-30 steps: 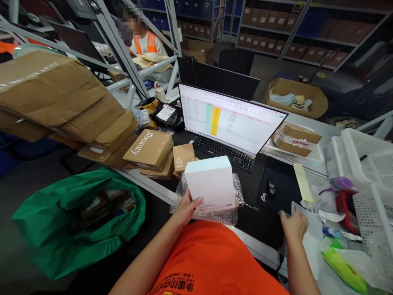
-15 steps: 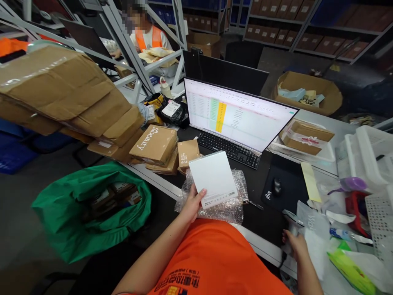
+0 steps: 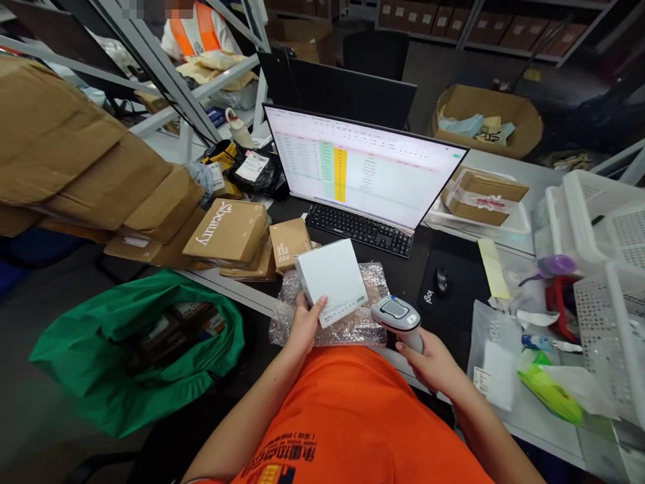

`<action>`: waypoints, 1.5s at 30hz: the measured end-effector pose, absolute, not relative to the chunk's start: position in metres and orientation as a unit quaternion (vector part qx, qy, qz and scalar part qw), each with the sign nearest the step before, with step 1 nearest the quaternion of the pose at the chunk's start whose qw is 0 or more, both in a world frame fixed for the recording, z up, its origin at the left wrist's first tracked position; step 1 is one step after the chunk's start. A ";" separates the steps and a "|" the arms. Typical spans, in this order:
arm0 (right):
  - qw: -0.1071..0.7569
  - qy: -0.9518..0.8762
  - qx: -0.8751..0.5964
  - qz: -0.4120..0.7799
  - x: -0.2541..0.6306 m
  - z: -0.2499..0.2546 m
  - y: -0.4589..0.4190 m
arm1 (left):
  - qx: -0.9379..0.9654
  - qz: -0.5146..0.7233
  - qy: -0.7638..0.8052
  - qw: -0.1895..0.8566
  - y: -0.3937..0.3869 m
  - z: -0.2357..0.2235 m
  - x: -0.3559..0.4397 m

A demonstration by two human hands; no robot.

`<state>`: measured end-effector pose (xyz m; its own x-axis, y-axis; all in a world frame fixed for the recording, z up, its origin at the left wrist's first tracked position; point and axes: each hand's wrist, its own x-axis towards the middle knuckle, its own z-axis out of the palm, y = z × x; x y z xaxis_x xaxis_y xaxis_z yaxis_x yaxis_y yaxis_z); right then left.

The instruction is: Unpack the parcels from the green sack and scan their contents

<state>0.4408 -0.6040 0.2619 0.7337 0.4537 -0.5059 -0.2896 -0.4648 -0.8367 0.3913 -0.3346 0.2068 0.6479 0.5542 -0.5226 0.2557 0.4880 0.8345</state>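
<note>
My left hand grips a white box by its near left corner, tilted so that the side with a small barcode faces me. Under the box lies a sheet of bubble wrap on the black desk. My right hand is closed round the handle of a grey-and-white barcode scanner, whose head points left at the box from just beside it.
A monitor and keyboard stand behind the box, a mouse on its pad to the right. Brown parcels pile up at left, a green bag sits below them, white baskets at right. A person in an orange vest sits far back.
My right hand picked up the scanner from the right side of the desk and brought it left to the box. The box tilted down lower in my left hand.
</note>
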 end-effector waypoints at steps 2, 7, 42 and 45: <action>0.520 -0.039 -0.769 0.370 0.444 0.255 -0.606 | 0.491 0.103 0.408 0.763 -0.334 0.205 0.390; 0.519 0.079 -0.805 0.275 0.466 0.213 -0.635 | 0.500 0.114 0.394 0.763 -0.331 0.202 0.384; 0.092 0.092 -0.968 -0.216 0.625 0.018 -0.675 | 0.596 0.024 0.454 0.662 -0.302 0.142 0.362; 0.086 0.085 -0.970 -0.211 0.627 0.016 -0.675 | 0.602 0.017 0.449 0.660 -0.303 0.144 0.360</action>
